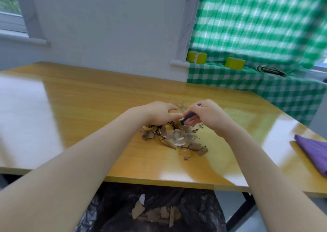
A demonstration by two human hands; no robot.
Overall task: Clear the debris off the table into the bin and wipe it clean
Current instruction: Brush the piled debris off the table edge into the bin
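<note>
A heap of brown cardboard scraps and clear plastic debris (174,139) lies in the middle of the yellow wooden table (79,108). My left hand (157,114) rests on the far left side of the heap with fingers loosely bent over the scraps. My right hand (203,114) grips a small dark blue object (188,117) just behind the heap. Below the table's front edge stands a bin lined with a black bag (200,212), with brown scraps inside. A folded purple cloth (313,151) lies at the table's right edge.
Two yellow-green tape rolls (196,57) (235,63) and a dark coiled item (270,69) sit on a green checked cloth (265,86) behind the table's right side. A white wall and a window sill lie beyond the table. A dark table leg shows at the lower right.
</note>
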